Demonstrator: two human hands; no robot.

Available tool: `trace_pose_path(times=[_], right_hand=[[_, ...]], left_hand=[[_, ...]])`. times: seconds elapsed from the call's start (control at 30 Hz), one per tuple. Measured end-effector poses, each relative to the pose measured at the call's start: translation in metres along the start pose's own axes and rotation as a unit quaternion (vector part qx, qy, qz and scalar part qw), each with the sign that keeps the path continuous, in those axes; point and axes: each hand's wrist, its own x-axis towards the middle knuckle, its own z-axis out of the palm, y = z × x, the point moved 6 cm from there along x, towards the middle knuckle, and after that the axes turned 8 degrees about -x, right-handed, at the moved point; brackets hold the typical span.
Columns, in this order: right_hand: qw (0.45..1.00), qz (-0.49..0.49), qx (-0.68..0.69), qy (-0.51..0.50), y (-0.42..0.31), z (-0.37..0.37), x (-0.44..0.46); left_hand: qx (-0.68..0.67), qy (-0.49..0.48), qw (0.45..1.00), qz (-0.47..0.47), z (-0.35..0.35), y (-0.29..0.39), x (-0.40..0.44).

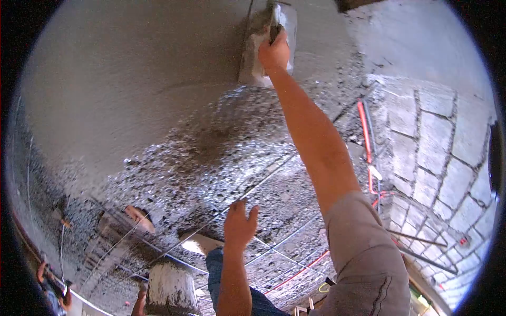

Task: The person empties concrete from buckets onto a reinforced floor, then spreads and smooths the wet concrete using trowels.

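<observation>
Float handle [274,22] sits in the closed right hand [274,52].

You have a floor [95,79] of wet grey concrete, smooth at the far left and centre, where the trowel [257,66] lies flat on it. Towards you the surface turns coarse and lumpy, with shiny wet stones [184,160]. Thin metal rods [258,184] cross in a wide grid over the near part, and your pale boot [200,244] is down among them. On the right, a red pipe [365,126] runs beside a dark one [371,129].
</observation>
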Motion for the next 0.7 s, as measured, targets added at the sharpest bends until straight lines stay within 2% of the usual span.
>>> trace_pose_path(times=[0.03,0.07,0.13,0.2,0.27,0.33,0.4,0.5,0.6,0.7], right_hand=[[0.999,0.041,-0.006,0.01,0.02,-0.011,0.002],[0.999,0.041,-0.017,0.015,0.033,-0.019,0.002],[0.994,0.078,0.011,0.081,0.057,-0.037,0.0],[0.992,0.082,0.003,0.098,0.054,-0.052,-0.013],[0.992,-0.051,0.099,0.051,0.033,-0.049,-0.022],[0.991,-0.037,0.07,-0.113,0.011,-0.038,-0.033],[0.982,-0.122,0.128,-0.065,-0.006,-0.03,-0.048],[0.981,-0.118,0.11,-0.105,0.003,-0.011,-0.047],[0.983,-0.118,0.119,-0.075,0.022,-0.03,-0.029],[0.988,-0.08,0.09,-0.101,0.07,-0.042,0.004]], left_hand=[[0.025,0.012,1.0,0.006,0.001,0.001,-0.002],[0.02,0.002,1.0,0.011,0.002,0.002,-0.001],[0.01,-0.022,1.0,-0.02,0.0,0.0,0.001],[0.022,-0.02,1.0,-0.001,0.004,0.001,0.001],[0.026,-0.031,0.999,-0.003,0.009,0.003,0.006],[0.04,-0.031,0.999,0.002,0.014,0.006,0.009],[0.094,-0.036,0.995,-0.002,0.019,0.006,0.017],[0.097,-0.056,0.994,-0.014,0.033,0.01,0.023],[0.108,-0.069,0.991,-0.029,0.05,0.002,0.026],[0.105,-0.076,0.991,-0.032,0.064,0.012,0.027]])
